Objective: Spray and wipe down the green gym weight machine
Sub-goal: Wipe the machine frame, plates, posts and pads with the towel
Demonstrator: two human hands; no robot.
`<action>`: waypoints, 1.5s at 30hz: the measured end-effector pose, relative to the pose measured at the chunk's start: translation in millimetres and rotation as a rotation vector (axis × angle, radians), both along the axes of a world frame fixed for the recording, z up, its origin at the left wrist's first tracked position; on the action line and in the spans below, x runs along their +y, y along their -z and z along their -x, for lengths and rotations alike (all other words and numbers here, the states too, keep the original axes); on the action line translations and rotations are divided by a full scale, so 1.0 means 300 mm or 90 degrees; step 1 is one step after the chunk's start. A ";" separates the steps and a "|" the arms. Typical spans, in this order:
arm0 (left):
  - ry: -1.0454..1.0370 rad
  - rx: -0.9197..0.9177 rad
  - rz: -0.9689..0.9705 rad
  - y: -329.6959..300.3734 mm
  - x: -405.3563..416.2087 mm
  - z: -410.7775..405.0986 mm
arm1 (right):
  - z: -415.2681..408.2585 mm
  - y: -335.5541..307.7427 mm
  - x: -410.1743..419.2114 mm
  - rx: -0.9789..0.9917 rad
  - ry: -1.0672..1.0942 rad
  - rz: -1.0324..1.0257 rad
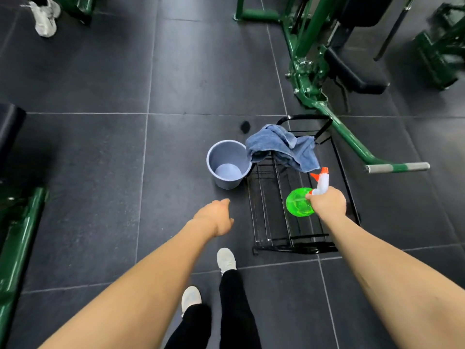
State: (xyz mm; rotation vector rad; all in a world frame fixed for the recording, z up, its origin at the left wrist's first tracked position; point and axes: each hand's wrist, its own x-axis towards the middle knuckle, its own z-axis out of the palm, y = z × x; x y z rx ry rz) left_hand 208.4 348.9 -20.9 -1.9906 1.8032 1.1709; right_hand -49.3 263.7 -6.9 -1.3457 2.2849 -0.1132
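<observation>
**Spray bottle in my right hand, above a wire cart beside the green machine**

Looking down, I see my right hand (328, 201) curled round the neck of a spray bottle (300, 202). Its body is round, translucent bright green plastic; the trigger head is white with an orange nozzle tip. I hold it over a black wire cart (276, 217), an open frame of thin metal rods standing on the floor.

A blue towel (281, 146), soft, rumpled and folded over itself, drapes across the cart's far end. Just left of the cart, close against it, stands a pale grey-blue plastic bucket (227, 163), round and smooth-walled.

My left hand (216, 217) hangs apart from everything, holding nothing, its fingers loosely curled under.

The green weight machine (314, 79) fills the upper right: glossy painted steel tubing, bolted joints, black padded seats, and a long arm running down past the cart to a bare metal handle.

The floor (88, 152) is large dark grey matte tiles with pale seams. More green frames stand at the left edge. I see my white shoes and black trousers below, and another person's white shoe (45, 20) at top left.
</observation>
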 end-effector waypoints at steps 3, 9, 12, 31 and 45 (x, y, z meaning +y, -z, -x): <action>-0.005 0.004 -0.011 0.016 -0.070 0.025 | 0.014 0.037 -0.072 -0.005 0.016 -0.011; -0.016 0.025 -0.039 0.056 -0.209 0.081 | 0.040 0.108 -0.186 0.001 0.007 -0.083; -0.031 0.032 -0.055 0.072 -0.265 0.099 | 0.045 0.159 -0.194 0.016 -0.037 -0.134; -0.172 0.058 -0.069 0.106 -0.342 -0.001 | -0.242 0.224 -0.525 0.269 -0.638 0.081; -0.316 0.078 -0.075 0.142 -0.270 -0.152 | -0.355 0.228 -0.655 0.339 -0.730 0.036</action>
